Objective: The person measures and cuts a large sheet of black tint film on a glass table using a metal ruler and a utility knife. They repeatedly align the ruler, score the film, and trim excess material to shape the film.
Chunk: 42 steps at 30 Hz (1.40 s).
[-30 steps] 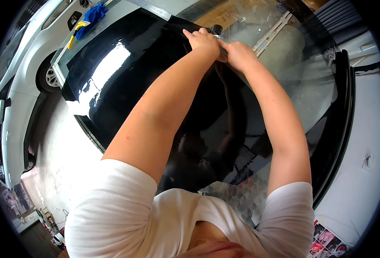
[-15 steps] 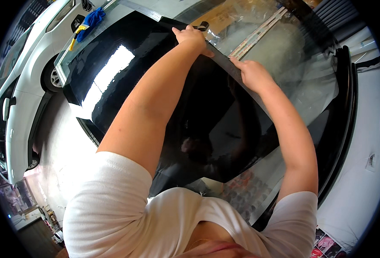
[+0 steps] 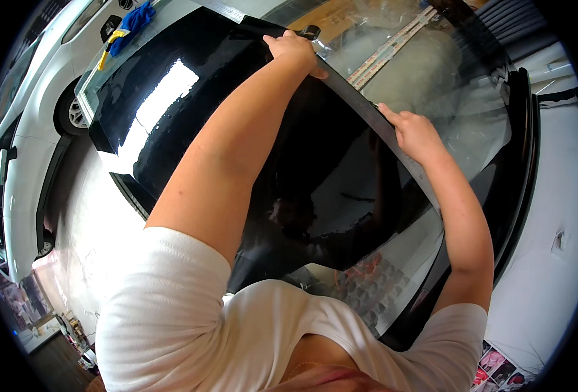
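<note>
A glossy black sheet [image 3: 237, 85] lies across a glass-topped table [image 3: 433, 98]. Over it, a long dark grey straightedge [image 3: 361, 108] runs diagonally from far left to near right. My left hand [image 3: 293, 52] presses on the far part of the straightedge, its fingers and thumb spread apart. Farther along toward me, my right hand [image 3: 416, 134] is at the straightedge's right side, index finger stretched forward and the other fingers curled. Something small shows at that fingertip, but I cannot make out what the hand holds. A dark curled piece [image 3: 310, 32] stands just beyond my left hand.
A pale measuring strip [image 3: 393, 49] lies on the glass at the far right. A metal ruler [image 3: 223, 10] is at the far edge. A blue cloth [image 3: 132, 27] and a yellow-handled tool [image 3: 109, 49] sit at the far left corner. Beyond stands a white car [image 3: 34, 150].
My right hand has slid toward me and to the right along the straightedge. My left hand stays pressed on its far part. The view has shifted slightly.
</note>
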{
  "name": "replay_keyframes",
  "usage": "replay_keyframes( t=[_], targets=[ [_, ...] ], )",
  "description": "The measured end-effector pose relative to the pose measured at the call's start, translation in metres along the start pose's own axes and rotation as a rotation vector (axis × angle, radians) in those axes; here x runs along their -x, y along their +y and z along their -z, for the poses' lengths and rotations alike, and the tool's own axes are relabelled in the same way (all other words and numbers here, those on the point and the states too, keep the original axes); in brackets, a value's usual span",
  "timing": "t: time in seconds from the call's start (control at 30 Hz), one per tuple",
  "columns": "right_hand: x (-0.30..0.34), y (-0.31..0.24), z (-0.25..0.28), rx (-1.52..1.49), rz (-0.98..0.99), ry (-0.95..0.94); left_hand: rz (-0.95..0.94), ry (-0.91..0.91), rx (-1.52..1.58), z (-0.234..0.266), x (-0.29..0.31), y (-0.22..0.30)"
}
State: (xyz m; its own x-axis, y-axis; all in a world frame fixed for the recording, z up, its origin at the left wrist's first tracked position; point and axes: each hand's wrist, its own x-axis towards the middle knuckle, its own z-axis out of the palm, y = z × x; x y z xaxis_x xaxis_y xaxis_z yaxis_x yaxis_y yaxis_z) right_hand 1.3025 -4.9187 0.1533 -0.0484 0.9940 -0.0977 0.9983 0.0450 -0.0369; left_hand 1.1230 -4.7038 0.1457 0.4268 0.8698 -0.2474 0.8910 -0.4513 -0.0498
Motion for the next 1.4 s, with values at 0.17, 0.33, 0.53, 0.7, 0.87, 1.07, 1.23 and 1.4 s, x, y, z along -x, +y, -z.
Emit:
replay_keyframes(
  t=[0.17, 0.33, 0.53, 0.7, 0.87, 1.07, 1.23, 1.4],
  targets=[
    [-0.001, 0.000, -0.004, -0.002, -0.010, 0.008, -0.076, 0.068, 0.038, -0.010, 0.013, 0.014],
    [0.003, 0.010, -0.008, -0.010, 0.024, 0.043, -0.210, 0.075, 0.016, -0.012, 0.071, 0.075],
    [0.004, 0.008, -0.006, -0.111, 0.033, 0.047, -0.153, -0.028, -0.152, -0.001, 0.093, 0.125],
    [0.007, 0.013, 0.000, -0.083, 0.047, 0.023, -0.089, 0.030, -0.112, -0.002, 0.092, 0.133],
    [0.010, 0.030, -0.020, -0.122, 0.100, 0.105, -0.051, 0.019, -0.139, -0.010, 0.083, 0.144],
    [0.034, 0.044, -0.032, -0.120, 0.101, 0.078, -0.057, 0.045, -0.154, -0.023, 0.081, 0.149],
    [0.047, 0.050, -0.037, -0.062, 0.102, 0.091, -0.020, 0.000, -0.156, -0.018, 0.075, 0.142],
    [0.072, 0.062, -0.040, -0.050, 0.100, 0.140, -0.020, -0.010, -0.164, -0.019, 0.071, 0.140]
  ],
)
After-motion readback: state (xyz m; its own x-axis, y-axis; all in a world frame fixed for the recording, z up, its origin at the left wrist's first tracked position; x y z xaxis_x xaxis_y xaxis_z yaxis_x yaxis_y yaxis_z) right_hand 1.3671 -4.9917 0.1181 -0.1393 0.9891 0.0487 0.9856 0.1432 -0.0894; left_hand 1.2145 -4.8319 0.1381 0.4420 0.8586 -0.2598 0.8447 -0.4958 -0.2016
